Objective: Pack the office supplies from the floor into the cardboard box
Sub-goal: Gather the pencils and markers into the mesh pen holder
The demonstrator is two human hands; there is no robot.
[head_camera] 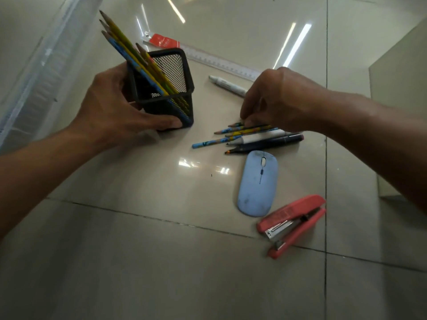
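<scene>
head view: left hand (111, 100) grips the mesh pencil holder (166, 88); right hand (279, 100) pinches pencils (242, 130) lying on the floor (138, 250).

Marker (227, 85) end behind right hand (284, 100)

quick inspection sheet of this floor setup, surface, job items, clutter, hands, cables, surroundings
surface: glossy tiled floor with dark grout lines and light reflections
job's things: black mesh pencil holder, tilted, with several pencils in it; loose pencils and markers lying together; white marker lying apart; clear ruler; blue mouse; red stapler
clutter: nothing seen
grippers: left hand grips the holder; right hand has fingertips down on the loose pencils, grip unclear
cables: nothing seen
surroundings: translucent plastic bin at left; pale panel at right edge, possibly the box, cannot tell
</scene>
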